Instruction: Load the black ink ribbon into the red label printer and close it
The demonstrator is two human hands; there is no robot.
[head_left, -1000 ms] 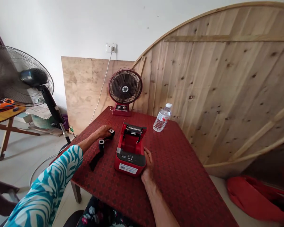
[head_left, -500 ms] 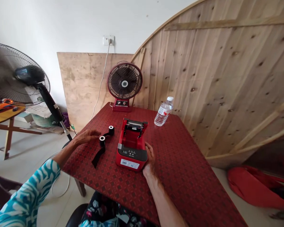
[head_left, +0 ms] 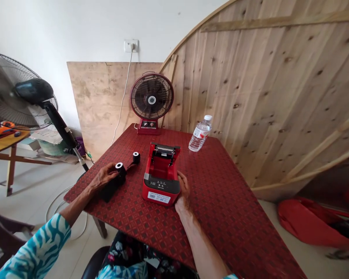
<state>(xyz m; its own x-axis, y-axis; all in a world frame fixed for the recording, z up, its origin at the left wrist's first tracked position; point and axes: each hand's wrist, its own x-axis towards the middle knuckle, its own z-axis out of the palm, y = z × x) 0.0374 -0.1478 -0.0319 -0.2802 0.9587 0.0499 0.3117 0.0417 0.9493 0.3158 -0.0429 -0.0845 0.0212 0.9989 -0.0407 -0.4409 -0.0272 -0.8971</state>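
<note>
A small red label printer [head_left: 161, 186] stands on the table with its lid raised and its red inside showing. My right hand [head_left: 183, 190] is held against its right side, the fingers curled along the wall. To the printer's left, my left hand [head_left: 105, 176] grips a roll of black ribbon [head_left: 121, 173] with a white core; its fingertips are partly hidden by the roll. A black strip of the ribbon hangs down under that hand onto the table. Just beyond it stands a second, smaller black ribbon roll [head_left: 136, 158], joined to the first by a strip.
The table [head_left: 221, 217] has a red patterned cover. A water bottle [head_left: 200, 133] stands at the back right, and a dark red fan [head_left: 151, 100] at the back edge. A large standing fan [head_left: 35, 91] is on the left. Wooden boards [head_left: 250, 77] lean behind the table.
My left hand has moved onto the nearer ribbon roll and closed on it; the roll has shifted slightly left, toward me. My right hand stays at the printer. The view has shifted slightly.
</note>
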